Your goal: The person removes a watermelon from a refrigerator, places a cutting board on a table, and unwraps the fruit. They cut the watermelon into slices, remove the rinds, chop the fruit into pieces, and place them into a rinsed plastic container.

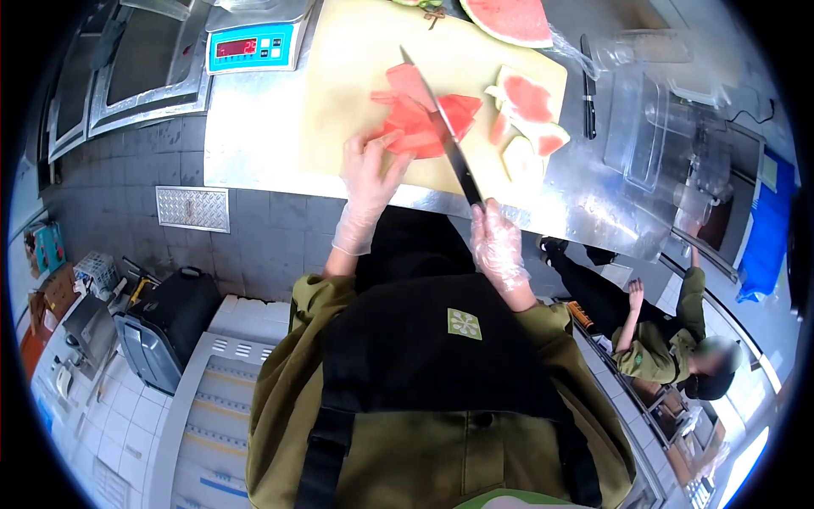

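My right hand (498, 244), in a clear plastic glove, is wrapped round the dark handle of a long kitchen knife (452, 146). The blade slants up and left across peeled red watermelon flesh (418, 125), which lies in cut pieces on a yellow cutting board (343, 93). At the near left edge of that flesh is my left hand (370, 174), also gloved, with its bent fingers and thumb against it. Watermelon rind pieces (527, 100) lie to the right on the board. A larger watermelon wedge (511, 19) sits at the board's far edge.
A blue digital scale (252, 47) stands left of the board on the steel table (254, 127). A second knife (588, 89) lies to the right, beside clear plastic containers (646, 136). A co-worker (666, 343) is at the right, near another counter.
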Motion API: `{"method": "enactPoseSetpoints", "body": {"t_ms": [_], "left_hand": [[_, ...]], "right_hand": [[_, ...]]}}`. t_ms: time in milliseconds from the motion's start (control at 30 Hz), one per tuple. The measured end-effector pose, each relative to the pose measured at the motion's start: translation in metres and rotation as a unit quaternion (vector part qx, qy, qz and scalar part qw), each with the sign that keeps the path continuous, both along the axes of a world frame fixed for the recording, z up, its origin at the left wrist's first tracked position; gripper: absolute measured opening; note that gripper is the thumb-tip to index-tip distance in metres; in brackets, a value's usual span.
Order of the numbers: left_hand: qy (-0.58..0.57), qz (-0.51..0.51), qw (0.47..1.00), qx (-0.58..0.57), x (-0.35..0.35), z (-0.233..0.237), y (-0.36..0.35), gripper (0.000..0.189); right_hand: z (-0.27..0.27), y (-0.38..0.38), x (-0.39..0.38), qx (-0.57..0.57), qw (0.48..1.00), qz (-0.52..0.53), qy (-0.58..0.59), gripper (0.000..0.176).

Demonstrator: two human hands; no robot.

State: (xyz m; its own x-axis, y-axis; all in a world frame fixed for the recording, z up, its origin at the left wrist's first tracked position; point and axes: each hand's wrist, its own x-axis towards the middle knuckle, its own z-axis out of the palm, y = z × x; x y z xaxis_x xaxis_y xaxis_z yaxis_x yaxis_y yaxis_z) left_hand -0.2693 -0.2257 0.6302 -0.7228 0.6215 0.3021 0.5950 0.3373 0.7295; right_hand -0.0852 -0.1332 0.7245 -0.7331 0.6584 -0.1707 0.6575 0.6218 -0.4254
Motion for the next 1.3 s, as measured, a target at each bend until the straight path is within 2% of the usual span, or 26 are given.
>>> {"method": "enactPoseSetpoints", "body": {"t_ms": [167,367,467,600,633,733,900,1033,1267,1300], "left_hand": [[0.006,0.006,1.000,0.014,-0.002,0.006,-0.002,0.030],[0.006,0.003,1.000,0.021,-0.003,0.003,-0.004,0.031],[0.022,-0.003,0.999,0.042,-0.005,-0.001,-0.005,0.032],[0.009,0.008,0.999,0.036,-0.006,0.002,-0.002,0.030],[0.002,0.014,0.999,0.043,-0.005,0.002,-0.002,0.030],[-0.024,0.034,0.998,0.038,-0.003,0.000,-0.003,0.029],[-0.078,0.049,0.994,0.055,0.003,0.002,-0.002,0.028],[-0.113,0.053,0.989,0.075,0.004,0.001,-0.001,0.024],[-0.138,0.054,0.985,0.092,0.004,-0.003,-0.003,0.023],[-0.142,0.052,0.985,0.088,0.003,-0.001,-0.003,0.023]], "right_hand": [[-0.026,-0.004,-0.009,-0.039,0.997,-0.002,-0.066,0.016],[-0.079,0.002,-0.030,-0.111,0.984,0.000,-0.139,0.016],[-0.080,0.008,-0.036,-0.068,0.995,0.033,-0.062,0.017],[-0.044,0.010,-0.034,-0.050,0.994,0.042,-0.085,0.016],[-0.042,0.009,-0.026,-0.033,0.997,0.052,-0.052,0.014],[-0.018,-0.001,-0.010,-0.008,0.999,0.014,-0.050,0.015],[0.001,-0.013,0.002,0.059,0.996,0.011,0.063,0.012],[-0.012,-0.017,-0.004,-0.047,0.997,0.002,-0.061,0.018],[-0.056,-0.024,-0.018,-0.080,0.989,-0.005,-0.121,0.019],[-0.071,-0.023,-0.016,-0.053,0.995,0.025,-0.086,0.019]]}}
